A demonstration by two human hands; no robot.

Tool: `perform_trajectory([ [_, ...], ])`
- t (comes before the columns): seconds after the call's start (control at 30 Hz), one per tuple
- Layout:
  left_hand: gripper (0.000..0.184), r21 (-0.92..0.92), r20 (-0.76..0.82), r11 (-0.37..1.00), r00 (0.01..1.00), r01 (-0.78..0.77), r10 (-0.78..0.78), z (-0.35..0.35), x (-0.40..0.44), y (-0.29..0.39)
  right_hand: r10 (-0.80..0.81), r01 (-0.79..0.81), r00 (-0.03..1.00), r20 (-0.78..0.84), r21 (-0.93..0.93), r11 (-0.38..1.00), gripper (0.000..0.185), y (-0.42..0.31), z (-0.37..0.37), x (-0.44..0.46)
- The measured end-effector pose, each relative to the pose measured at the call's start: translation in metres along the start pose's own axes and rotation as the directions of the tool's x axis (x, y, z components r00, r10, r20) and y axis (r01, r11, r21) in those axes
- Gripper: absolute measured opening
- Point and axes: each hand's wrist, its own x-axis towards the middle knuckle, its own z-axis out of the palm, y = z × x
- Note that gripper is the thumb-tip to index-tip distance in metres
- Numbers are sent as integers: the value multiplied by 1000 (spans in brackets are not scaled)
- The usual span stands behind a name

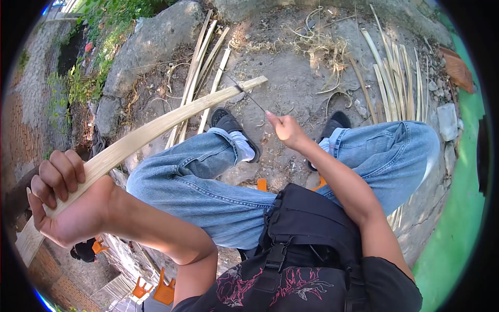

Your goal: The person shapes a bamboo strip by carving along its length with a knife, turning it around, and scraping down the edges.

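Observation:
A long, pale bamboo strip (156,126) slants across the view from lower left to upper centre. My left hand (78,210) is closed around its near part, fingers curled over the edge. In my right hand (288,130) is a thin, dark knife (254,101), its handle mostly hidden by the fingers. The blade crosses the strip close to its far end; a dark mark shows where they meet. Whether the edge has cut into the bamboo I cannot tell. Both hands are above my spread knees in blue jeans (208,182).
Bamboo strips (195,73) lie on the ground beyond my left foot, and more strips (400,83) lie at the right. Curly shavings (325,49) litter the dirt. Rocks (156,44) border the left, a green surface (462,208) the right. Orange stools (164,288) stand lower left.

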Motion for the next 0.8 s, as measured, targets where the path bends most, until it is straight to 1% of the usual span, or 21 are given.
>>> perform_trajectory([
  [0.07, 29, 11, -55, 1000, 998, -1, 2, -3, -1, -2, -1, 0, 999, -44, -25, 1000, 62, -8, 12, -9],
  [0.1, 30, -16, -18, 1000, 1000, 10, -11, -3, 0, -2, -35, 30, 999, 26, 163, 986, 57, -12, 19, -18],
  [0.13, 30, -43, 14, 999, 1000, 9, -8, -4, 2, -2, -138, 130, 990, 27, 193, 972, 56, -17, 15, -13],
  [0.2, 30, -41, 60, 998, 998, 38, -36, -9, -1, -1, -289, 266, 957, 37, 294, 918, 54, -18, 23, -24],
  [0.23, 30, -39, 69, 998, 997, 45, -42, -10, -3, 0, -171, 151, 984, 49, 278, 949, 55, -4, 25, -13],
  [0.3, 30, -57, 81, 998, 996, 33, -28, -9, 1, 1, -3, -1, 999, 44, 100, 995, 55, 18, 11, 9],
  [0.33, 30, -59, 81, 998, 996, 32, -27, -14, 3, 1, 78, -78, 997, 27, 9, 997, 55, 27, 6, 17],
  [0.37, 30, -59, 77, 998, 997, 34, -30, -17, 3, 1, 95, -97, 995, -36, -45, 994, 58, 9, 11, 11],
  [0.43, 30, -75, 112, 995, 992, 67, -59, -11, -2, 4, -3, -4, 999, 36, 178, 984, 60, -8, 28, -13],
  [0.47, 30, -91, 125, 994, 991, 61, -50, -7, -1, 2, -79, 59, 995, 61, 283, 957, 61, -19, 26, -9],
  [0.57, 30, -106, 135, 992, 989, 69, -54, -9, -2, 1, -114, 17, 972, 207, 421, 907, 59, -43, 18, -16],
  [0.67, 31, -103, 126, 993, 991, 51, -38, -9, -2, 1, -129, 4, 964, 231, 476, 879, 59, -46, 17, -18],
  [0.77, 31, -92, 147, 994, 988, 52, -38, -5, -6, 4, -109, 13, 975, 194, 439, 898, 59, -47, 16, -20],
  [0.8, 31, -86, 162, 995, 986, 54, -39, -5, -7, 5, -96, 29, 983, 155, 387, 922, 59, -31, 22, -11],
])
